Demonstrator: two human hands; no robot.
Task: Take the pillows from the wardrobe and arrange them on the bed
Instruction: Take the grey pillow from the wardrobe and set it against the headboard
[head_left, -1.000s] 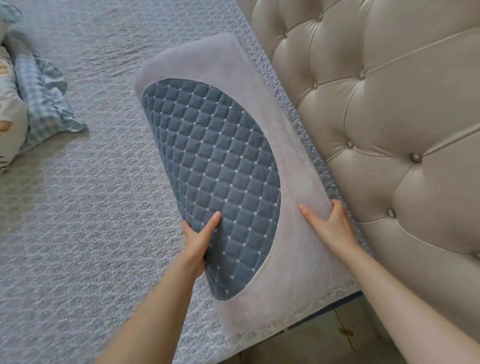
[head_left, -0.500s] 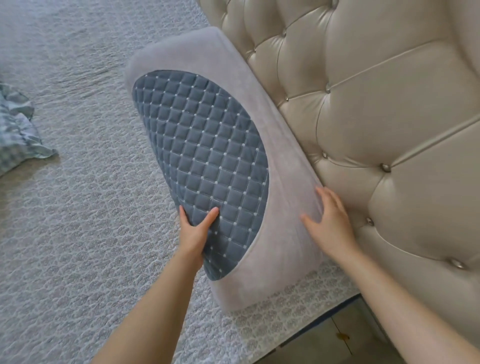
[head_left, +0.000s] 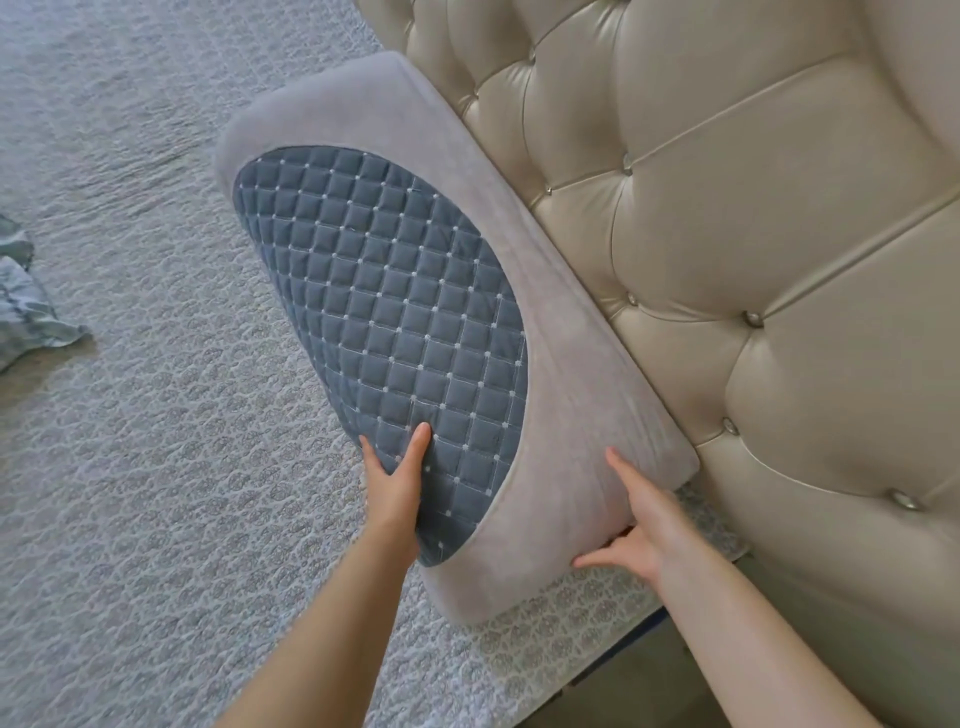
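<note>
A long grey pillow (head_left: 561, 426) with a blue quilted oval panel lies on the bed (head_left: 156, 467), its far long side pressed against the tufted headboard. My left hand (head_left: 397, 483) grips the pillow's near left edge, thumb on the blue panel and fingers hidden beneath. At the near right corner, my right hand (head_left: 641, 530) holds the pillow with its thumb under the edge and fingers on top.
The beige tufted headboard (head_left: 753, 260) fills the right side. A grey patterned bedspread covers the bed. A crumpled blue cloth (head_left: 26, 317) lies at the left edge. The bed's near edge and a strip of floor (head_left: 623, 691) show at the bottom right.
The pillow has slid right and now rests against the headboard. My right hand has shifted from the pillow's top down to its near corner. The view has panned right.
</note>
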